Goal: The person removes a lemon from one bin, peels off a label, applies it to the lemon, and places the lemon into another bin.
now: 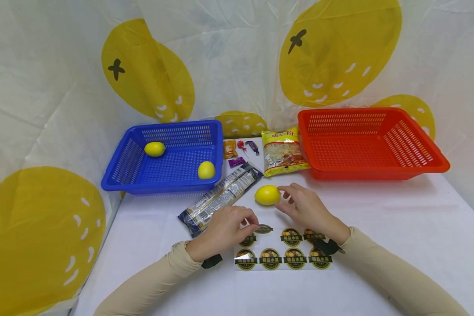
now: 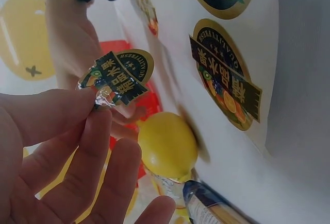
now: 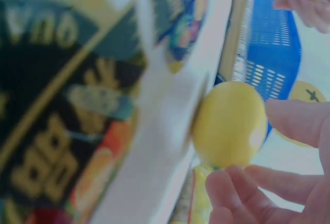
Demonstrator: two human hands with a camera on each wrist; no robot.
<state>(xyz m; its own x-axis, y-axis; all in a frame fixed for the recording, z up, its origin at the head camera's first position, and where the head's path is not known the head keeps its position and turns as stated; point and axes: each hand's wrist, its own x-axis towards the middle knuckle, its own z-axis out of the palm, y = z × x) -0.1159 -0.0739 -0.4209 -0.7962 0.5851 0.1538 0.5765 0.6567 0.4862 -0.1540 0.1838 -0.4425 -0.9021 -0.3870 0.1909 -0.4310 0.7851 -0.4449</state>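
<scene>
Between thumb and index finger my left hand [image 1: 231,226] pinches an oval fruit sticker [image 2: 117,77], dark with a gold rim and lettering. Its other fingers spread loosely below the sticker in the left wrist view. A yellow lemon [image 1: 267,195] lies on the table just beyond the hands. My right hand [image 1: 306,204] holds the lemon's right end lightly, with thumb and curled fingertips at its surface. Under the hands lies a clear sheet of matching stickers [image 1: 270,259], with a gap in its upper row.
A blue basket [image 1: 162,189] at back left holds two lemons. At back right stands a red basket [image 1: 379,169]. Between them lie a yellow food bag [image 1: 284,153], several wrapped sweets [image 1: 236,162] and a long dark-ended packet [image 1: 223,195]. A printed cloth hangs behind.
</scene>
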